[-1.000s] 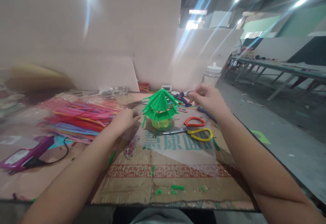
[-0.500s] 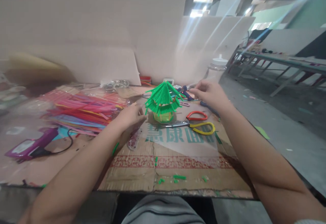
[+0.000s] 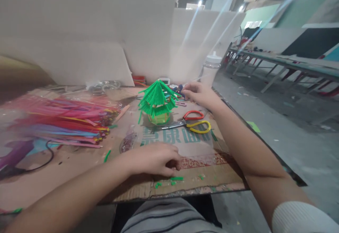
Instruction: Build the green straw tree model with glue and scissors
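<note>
L hand (image 3: 156, 159): fingers loosely curled, part-open, over cardboard (image 3: 209, 183) nr green scraps (image 3: 177, 178). Scissors (image 3: 185, 123): flat beyond L hand, w/ blades (image 3: 172, 125) pointing L. Green-roofed model (image 3: 156, 102): upright, mid-worktop (image 3: 71, 181), just behind blades. R hand (image 3: 200, 93): fingers set narrow, nr dark-blue tool (image 3: 180, 88); blurred, so can't tell if anything is held. Bottle (image 3: 211, 67): behind R hand.

strips (image 3: 71, 120) lie left of the hut (image 3: 156, 98) — scissors (image 3: 184, 122) at its front right — bottle (image 3: 210, 70) behind, farther right.
</note>
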A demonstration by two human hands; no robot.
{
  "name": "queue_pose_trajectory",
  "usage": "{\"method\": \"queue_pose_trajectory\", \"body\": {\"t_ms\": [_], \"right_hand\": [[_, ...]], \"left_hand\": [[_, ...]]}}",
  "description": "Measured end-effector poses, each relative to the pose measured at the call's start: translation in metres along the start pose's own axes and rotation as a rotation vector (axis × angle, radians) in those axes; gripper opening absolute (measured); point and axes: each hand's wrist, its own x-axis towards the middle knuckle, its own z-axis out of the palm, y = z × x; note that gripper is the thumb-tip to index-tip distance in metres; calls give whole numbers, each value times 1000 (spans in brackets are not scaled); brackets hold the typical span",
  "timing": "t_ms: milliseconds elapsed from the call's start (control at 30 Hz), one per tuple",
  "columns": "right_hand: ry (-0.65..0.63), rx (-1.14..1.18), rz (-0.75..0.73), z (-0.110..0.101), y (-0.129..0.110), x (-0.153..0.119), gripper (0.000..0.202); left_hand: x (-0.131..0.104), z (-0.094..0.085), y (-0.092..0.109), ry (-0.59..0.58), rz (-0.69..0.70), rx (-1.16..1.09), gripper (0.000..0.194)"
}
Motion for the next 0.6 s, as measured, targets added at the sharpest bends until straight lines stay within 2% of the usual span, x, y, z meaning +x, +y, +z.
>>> {"method": "queue_pose_trajectory", "body": {"t_ms": [133,233,300,367,467,600], "right_hand": [[-12,3,9,-1,-3,-1,13],[-20,30,-4,-2,-1,-1,14],[-21,46,-20,-3,-2,-2,16],[-22,49,-38,-4,-5,-4,18],[-35,47,-56,-5,-13,-10,20],[-95,30,-150,-2,-24,-19,21]], "left_hand": [[1,12,3,45,61,142,8],[4,19,6,85,24,261,5],[6,18,5,130,-34,312,7],[5,7,1,200,-128,271,7],[-5,-23,-5,411,-267,182,11],[-22,-61,-11,586,-343,153,11]]}}
